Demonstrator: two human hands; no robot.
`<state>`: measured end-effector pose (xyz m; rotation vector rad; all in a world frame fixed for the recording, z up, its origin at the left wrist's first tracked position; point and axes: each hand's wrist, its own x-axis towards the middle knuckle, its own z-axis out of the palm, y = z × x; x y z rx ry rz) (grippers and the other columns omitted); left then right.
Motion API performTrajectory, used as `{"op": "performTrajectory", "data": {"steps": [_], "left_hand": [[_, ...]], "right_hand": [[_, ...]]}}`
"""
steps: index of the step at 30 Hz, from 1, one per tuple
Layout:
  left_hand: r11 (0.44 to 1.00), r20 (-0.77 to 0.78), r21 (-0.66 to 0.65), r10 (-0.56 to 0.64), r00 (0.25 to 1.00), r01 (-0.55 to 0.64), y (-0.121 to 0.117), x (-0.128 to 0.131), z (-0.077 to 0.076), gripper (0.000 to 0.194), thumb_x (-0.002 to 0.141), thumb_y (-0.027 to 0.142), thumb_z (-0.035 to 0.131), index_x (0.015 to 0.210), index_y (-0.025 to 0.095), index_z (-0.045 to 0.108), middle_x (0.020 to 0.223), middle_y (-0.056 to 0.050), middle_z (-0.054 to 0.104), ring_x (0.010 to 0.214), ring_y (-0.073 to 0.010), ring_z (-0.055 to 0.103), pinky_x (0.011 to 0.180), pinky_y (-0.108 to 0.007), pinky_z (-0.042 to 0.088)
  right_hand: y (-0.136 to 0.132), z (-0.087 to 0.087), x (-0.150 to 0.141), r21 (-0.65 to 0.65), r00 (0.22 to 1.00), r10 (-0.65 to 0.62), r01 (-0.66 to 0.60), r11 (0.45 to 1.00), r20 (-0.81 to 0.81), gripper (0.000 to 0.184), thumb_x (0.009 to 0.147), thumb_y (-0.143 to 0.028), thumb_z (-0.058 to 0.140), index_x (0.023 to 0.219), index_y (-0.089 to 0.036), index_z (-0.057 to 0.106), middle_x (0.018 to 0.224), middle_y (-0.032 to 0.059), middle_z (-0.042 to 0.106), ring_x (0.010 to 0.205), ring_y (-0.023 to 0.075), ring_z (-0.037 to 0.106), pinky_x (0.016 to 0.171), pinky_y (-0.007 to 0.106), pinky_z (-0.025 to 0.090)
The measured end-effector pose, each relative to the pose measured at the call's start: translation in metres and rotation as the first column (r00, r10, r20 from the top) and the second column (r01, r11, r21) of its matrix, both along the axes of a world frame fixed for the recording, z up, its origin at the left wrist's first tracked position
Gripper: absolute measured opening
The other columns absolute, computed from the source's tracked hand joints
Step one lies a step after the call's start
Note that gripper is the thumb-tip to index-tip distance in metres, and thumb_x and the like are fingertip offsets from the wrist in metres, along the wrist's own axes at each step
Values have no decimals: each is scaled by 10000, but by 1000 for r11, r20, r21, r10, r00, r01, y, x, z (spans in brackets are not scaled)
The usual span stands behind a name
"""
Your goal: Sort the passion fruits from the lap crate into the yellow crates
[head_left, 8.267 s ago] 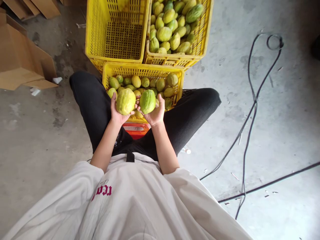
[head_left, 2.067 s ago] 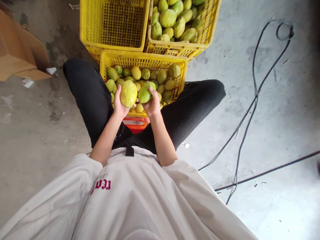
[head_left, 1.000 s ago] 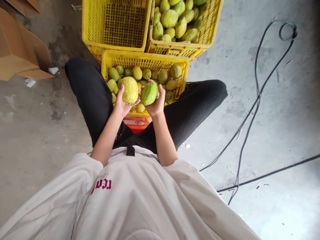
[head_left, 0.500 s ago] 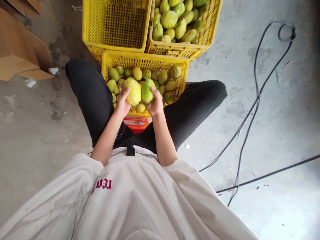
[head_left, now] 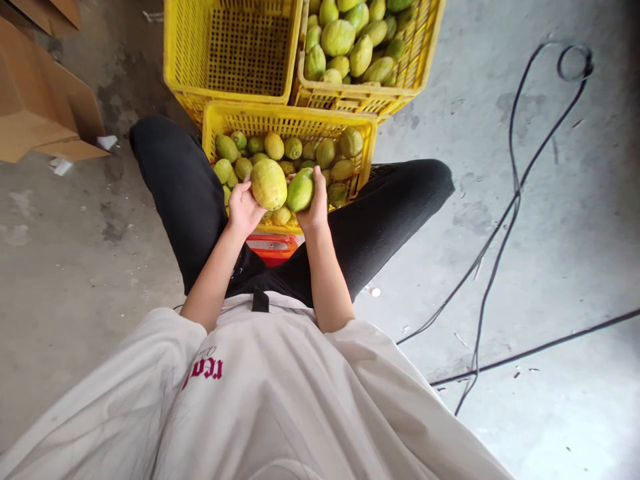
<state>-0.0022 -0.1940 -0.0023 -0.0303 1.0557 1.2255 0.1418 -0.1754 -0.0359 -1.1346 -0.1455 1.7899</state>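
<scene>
My left hand (head_left: 245, 208) cups a large yellow papaya (head_left: 269, 185) from its left side and below. In my right hand (head_left: 316, 205) is a smaller green papaya (head_left: 301, 189), with the thumb along its right side. The two fruits are held close side by side above a yellow crate (head_left: 290, 115) between my knees. Several green-yellow papayas (head_left: 326, 153) lie in that crate, partly hidden by my hands and the held fruit.
Behind stand two more yellow crates: a left one (head_left: 187, 53) with its bare floor showing and a right one (head_left: 425, 53) full of papayas. Cardboard (head_left: 50, 100) lies at the left. A black cable (head_left: 517, 190) loops over the concrete floor at right. An orange-red plastic thing (head_left: 273, 253) shows below the near crate.
Both papayas have turned in my hands. The yellow one has shifted slightly right, the green one right and a little down. My right thumb has moved from the green fruit's top to its side.
</scene>
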Motion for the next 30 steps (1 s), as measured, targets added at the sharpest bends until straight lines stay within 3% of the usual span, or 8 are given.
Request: {"op": "performTrajectory", "data": {"steps": [4,7,10,13,16,19,25,30], "left_hand": [[999,-46,12,-41,998,41,2,2,2,387,1276,361,434,1470,287,760,1420,-42,907,1724,-303,633,1374,-494,592],[998,-57,19,-56,997,57,4,3,4,467,1308,491,366,1414,327,791,1351,-32,926,1797,-342,538,1382,-524,579],[999,-74,11,-32,997,33,4,1,7,561,1291,595,356,1545,312,769,1313,-47,929,1807,-397,527,1368,-605,588],[1000,-85,20,-2,996,3,3,-2,8,528,1294,486,361,1567,266,755,1338,-53,922,1794,-363,554,1395,-601,567],[999,-81,24,-23,996,25,1,-2,7,495,1288,431,385,1580,287,758,1363,-26,925,1859,-350,451,1449,-570,506],[999,-80,3,-38,996,38,1,1,6,480,1274,516,452,1593,320,752,1409,-10,921,1901,-375,358,1462,-557,489],[1000,23,4,-18,1000,18,3,-3,9,497,1267,404,327,1574,271,695,1463,-83,871,1758,-331,607,1335,-537,626],[999,-22,26,-41,999,42,6,-3,3,469,1290,377,379,1650,312,672,1538,-25,862,1822,-314,512,1437,-553,524]], "right_hand": [[3,-1,2,46,995,-103,103,994,4,498,697,-793,800,982,-415,648,966,20,860,1523,396,715,1190,623,653],[4,-4,-3,21,995,-55,57,998,-87,464,693,-741,753,1014,-407,721,1000,14,906,1597,394,651,1287,637,562],[2,-7,-8,-9,995,9,-10,1000,-97,439,725,-754,805,1011,-427,745,1007,6,918,1635,388,629,1319,653,528],[1,-8,-9,19,997,19,-17,1000,-74,456,731,-784,847,1015,-439,756,1012,-16,917,1653,365,616,1339,624,531],[0,-7,-6,87,999,-8,13,996,-53,458,720,-735,906,1053,-453,765,1081,-50,909,1646,333,628,1340,570,568],[-1,-6,-3,159,1000,-20,23,987,-15,400,770,-642,944,1062,-433,767,1127,-41,889,1572,324,697,1318,556,611],[-1,-6,-1,85,997,-77,76,994,12,296,829,-613,871,984,-393,747,1038,-16,887,1492,352,742,1197,565,691],[0,-3,2,36,997,-79,79,996,2,218,825,-538,716,970,-389,649,1000,20,867,1394,382,794,1012,616,760]]}}
